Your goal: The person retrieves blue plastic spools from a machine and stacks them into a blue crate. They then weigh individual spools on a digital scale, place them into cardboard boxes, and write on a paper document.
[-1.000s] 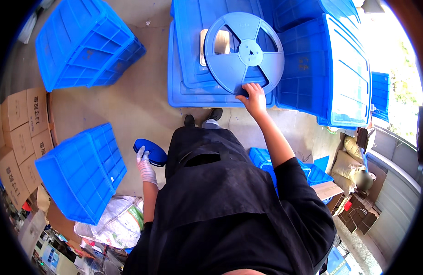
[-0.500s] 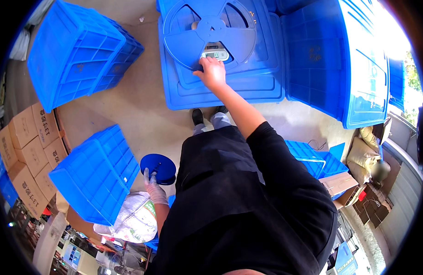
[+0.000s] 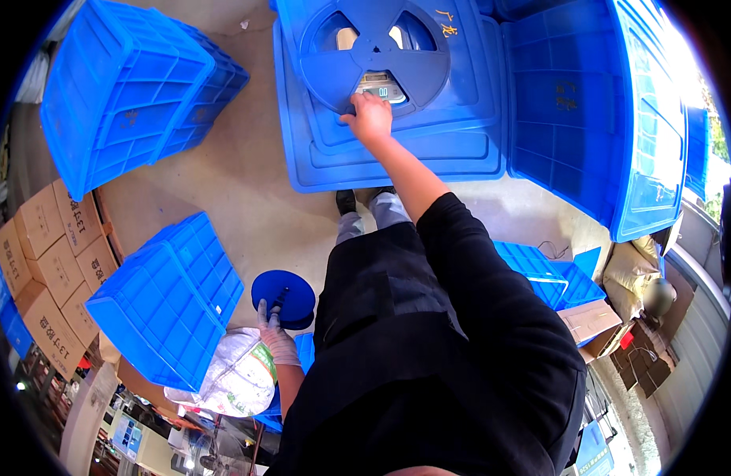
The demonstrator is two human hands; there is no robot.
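Blue reel flange (image 3: 365, 57) over a digital scale (image 3: 386, 92)

Grasped at its near rim by the bare right hand (image 3: 371, 119), fingers bent over the edge beside the lower cutout. Visible through that cutout: part of the scale, display included. Contact between flange and scale: cannot tell. Beneath both, a broad blue plastic lid (image 3: 429, 155). Left of the black apron (image 3: 385, 297), gripped in the gloved left hand (image 3: 277, 339), fingers against its face: a smaller, solid blue disc (image 3: 290, 292). At far left, stacked cardboard cartons (image 3: 58, 278).
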